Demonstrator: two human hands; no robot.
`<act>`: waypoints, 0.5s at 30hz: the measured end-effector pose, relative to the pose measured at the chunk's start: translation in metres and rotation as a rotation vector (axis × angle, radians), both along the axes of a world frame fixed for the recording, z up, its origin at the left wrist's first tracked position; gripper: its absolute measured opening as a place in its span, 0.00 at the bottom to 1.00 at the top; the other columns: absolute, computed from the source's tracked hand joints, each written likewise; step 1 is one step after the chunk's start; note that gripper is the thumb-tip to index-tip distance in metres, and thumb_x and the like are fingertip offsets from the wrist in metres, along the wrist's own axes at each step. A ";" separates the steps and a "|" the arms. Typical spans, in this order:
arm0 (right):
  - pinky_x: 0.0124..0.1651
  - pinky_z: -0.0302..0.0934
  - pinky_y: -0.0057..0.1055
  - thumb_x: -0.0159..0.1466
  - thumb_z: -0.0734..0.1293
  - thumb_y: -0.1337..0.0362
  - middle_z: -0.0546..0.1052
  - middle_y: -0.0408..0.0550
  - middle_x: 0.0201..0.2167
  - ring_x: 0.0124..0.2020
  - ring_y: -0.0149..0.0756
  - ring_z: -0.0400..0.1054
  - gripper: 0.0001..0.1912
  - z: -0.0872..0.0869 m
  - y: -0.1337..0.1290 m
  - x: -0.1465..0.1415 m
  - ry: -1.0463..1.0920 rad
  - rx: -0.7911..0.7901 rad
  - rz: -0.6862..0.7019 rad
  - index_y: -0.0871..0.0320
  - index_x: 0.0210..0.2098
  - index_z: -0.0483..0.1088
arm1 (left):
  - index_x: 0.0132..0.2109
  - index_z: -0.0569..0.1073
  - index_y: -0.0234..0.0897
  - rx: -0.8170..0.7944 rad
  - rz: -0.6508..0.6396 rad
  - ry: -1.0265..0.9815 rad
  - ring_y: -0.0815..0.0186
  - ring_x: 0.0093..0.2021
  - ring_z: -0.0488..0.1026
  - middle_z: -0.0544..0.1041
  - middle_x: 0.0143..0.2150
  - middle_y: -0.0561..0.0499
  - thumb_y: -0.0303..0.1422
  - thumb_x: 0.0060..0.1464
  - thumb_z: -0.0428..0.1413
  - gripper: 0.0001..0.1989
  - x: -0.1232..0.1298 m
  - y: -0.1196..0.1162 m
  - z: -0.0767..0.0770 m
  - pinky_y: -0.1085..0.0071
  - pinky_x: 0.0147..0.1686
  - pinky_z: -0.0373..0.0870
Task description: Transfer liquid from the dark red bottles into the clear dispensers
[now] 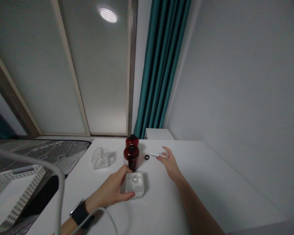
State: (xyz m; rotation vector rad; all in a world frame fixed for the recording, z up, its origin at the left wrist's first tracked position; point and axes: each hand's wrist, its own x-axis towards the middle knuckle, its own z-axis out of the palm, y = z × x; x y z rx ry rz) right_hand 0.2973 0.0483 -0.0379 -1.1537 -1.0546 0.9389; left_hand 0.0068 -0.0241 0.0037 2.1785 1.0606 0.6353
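Note:
A clear square glass container (pixel 134 184) with a round opening on top stands on the white table. My left hand (pixel 116 186) wraps its left side, thumb and fingers against it. My right hand (pixel 168 160) pinches one end of a thin white and clear stick-like item (pixel 155 154), which points left. Just below the tip of that item lies a small black ring (pixel 147 157). Behind the glass container stand two dark red bottles, the nearer one (pixel 131 158) in front of the other (pixel 132 140). Farther left is another clear container (pixel 100 158) with a rounded top.
The white table (pixel 161 209) meets a wall on the right. A white box-like piece (pixel 159 133) stands beyond its far edge, below a teal curtain (pixel 159 65). At the lower left are a white perforated basket (pixel 22 195) and a pale cable (pixel 61 189) crossing the view.

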 end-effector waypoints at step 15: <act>0.37 0.62 0.32 0.51 0.73 0.54 0.77 0.47 0.32 0.34 0.40 0.70 0.15 -0.009 0.008 0.012 -0.452 0.035 0.009 0.56 0.34 0.75 | 0.49 0.63 0.39 -0.009 0.008 -0.008 0.62 0.37 0.69 0.71 0.43 0.52 0.33 0.47 0.63 0.24 0.000 -0.001 0.000 0.70 0.35 0.63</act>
